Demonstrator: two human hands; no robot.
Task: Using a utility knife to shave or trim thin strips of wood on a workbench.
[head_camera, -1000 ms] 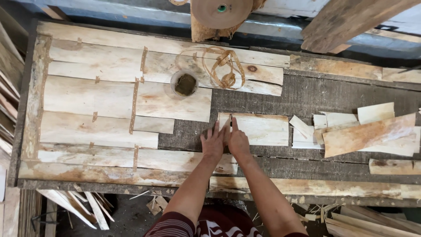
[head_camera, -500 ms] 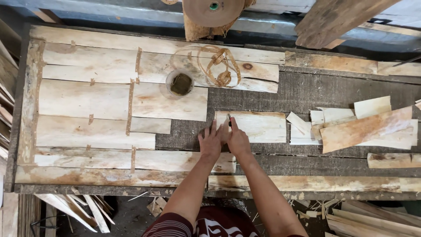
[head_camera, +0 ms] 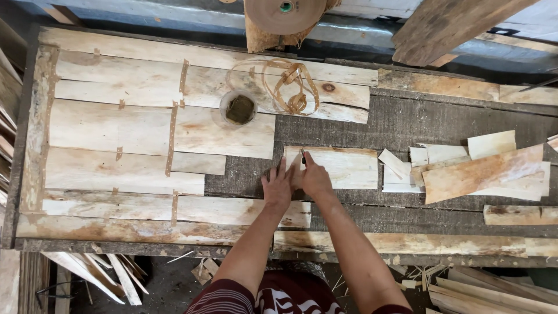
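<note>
Here, left hand [head_camera: 276, 189] and right hand [head_camera: 314, 177] both flat, fingers spread, on veneer strip [head_camera: 343, 167], worktable [head_camera: 407, 125].

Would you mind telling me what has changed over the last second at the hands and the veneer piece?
Very little: both hands, left hand and right hand, stay pressed together at the left end of the pale veneer piece. Nothing was picked up or let go. The taped veneer sheet, tape roll and scrap pile lie as before.

Pale rectangular veneer piece [head_camera: 343, 167], flat on dark workbench, mid-table.
</note>
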